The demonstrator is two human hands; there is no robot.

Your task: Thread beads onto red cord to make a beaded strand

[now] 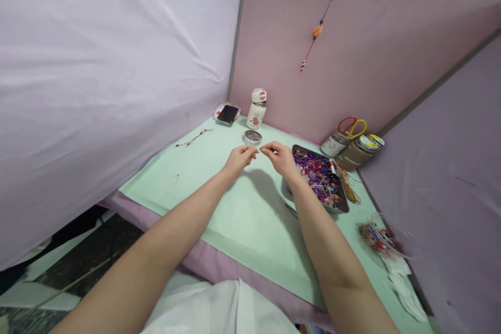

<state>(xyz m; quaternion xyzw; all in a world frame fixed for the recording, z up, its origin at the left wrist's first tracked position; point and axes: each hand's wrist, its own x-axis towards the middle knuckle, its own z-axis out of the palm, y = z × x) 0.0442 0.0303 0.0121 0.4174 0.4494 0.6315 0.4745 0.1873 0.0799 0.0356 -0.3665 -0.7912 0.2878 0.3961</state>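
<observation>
Two bare hands meet fingertip to fingertip above a mint-green counter point(242, 219), the left hand point(238, 159) and the right hand point(279, 157) each with fingers pinched shut on something too fine to make out, perhaps a thread or a tiny bead; what it is cannot be told. The pinch hangs just above the counter's far middle, between a small round tin point(252, 137) behind it and a metal tray of beads point(319, 176) just to the right.

The tray, crowded with purple, pink and red beads, lies touching close under the right wrist. Past it stand two cardboard-coloured rolls of tape point(354, 151), one holding scissors point(352, 126) with red and yellow handles. Orange strands point(349, 186) trail off the tray's far side. Nearer the viewer on the right, a blurred heap of beaded pieces point(379, 239) sits on white paper scraps point(403, 282).

Behind the tin stand a small white bottle point(256, 108) and, to its left, a dark phone point(227, 114). A thin red-and-white beaded strand point(193, 138) lies alone at the left edge.

Nothing sits between the hands and the viewer but open counter. Pale lilac cloth walls the left, pink and purple panels the back and right, where an orange-beaded charm point(317, 31) hangs.
</observation>
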